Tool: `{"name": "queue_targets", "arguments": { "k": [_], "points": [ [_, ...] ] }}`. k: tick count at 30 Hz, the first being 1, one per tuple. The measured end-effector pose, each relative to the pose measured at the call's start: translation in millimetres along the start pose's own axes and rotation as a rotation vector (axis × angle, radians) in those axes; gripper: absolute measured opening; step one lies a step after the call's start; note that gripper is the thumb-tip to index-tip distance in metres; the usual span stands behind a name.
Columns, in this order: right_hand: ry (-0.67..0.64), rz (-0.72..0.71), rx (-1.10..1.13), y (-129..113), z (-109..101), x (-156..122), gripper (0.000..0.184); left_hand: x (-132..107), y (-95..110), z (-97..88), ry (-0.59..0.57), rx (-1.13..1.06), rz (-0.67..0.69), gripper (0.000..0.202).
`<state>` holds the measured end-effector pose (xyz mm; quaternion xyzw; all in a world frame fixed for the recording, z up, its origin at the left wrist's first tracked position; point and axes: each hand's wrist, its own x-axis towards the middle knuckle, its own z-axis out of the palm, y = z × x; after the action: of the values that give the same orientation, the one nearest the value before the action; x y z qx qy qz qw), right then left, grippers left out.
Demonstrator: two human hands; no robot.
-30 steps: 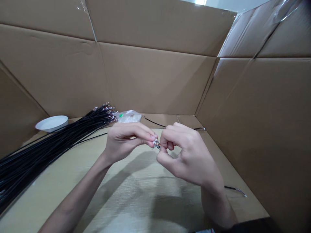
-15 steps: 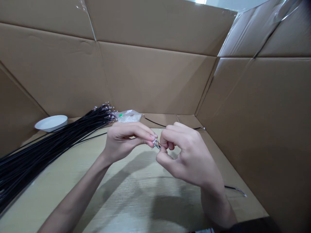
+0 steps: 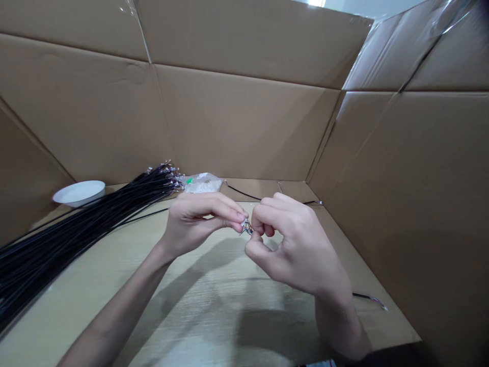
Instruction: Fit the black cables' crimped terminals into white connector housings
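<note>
Between thumb and fingers, my left hand (image 3: 202,219) pinches a small white connector (image 3: 243,223). Several thin coloured wires (image 3: 248,229) run from the connector to my right hand (image 3: 294,239), whose thumb and index finger are closed on them. Both hands are held up over the table, fingertips almost meeting. My right fingers hide the far end of the wires. A black cable end (image 3: 369,297) with thin wires and a white tip lies on the table beyond my right wrist.
A thick bundle of black cables (image 3: 87,234) with white-tipped ends lies at the left. Behind it are a white dish (image 3: 79,193) and a clear plastic bag (image 3: 202,182). Another black cable (image 3: 244,193) lies at the back. Cardboard walls (image 3: 244,122) surround the table (image 3: 191,316).
Almost nothing differs. Both hands keep their grip on the connector and wires, with only a very slight shift of the fingers and of the view.
</note>
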<state>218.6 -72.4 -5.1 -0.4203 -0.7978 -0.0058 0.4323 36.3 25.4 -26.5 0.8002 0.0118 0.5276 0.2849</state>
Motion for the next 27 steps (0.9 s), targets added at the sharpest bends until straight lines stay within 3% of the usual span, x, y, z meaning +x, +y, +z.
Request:
{"name": "queue_targets", "arguments": {
  "k": [10,20,27],
  "points": [
    [0.064,0.012,0.008,0.6,0.8,1.5,0.015,-0.8,-0.2,0.5,0.061,-0.037,-0.034,0.019],
    [0.212,0.146,0.294,1.2,3.4,5.3,0.011,-5.2,-6.8,14.4,0.276,-0.349,-0.267,0.015],
    [0.329,0.051,0.281,6.2,8.1,6.0,0.009,-6.6,0.3,12.2,0.286,-0.35,-0.408,0.017]
  ]
}}
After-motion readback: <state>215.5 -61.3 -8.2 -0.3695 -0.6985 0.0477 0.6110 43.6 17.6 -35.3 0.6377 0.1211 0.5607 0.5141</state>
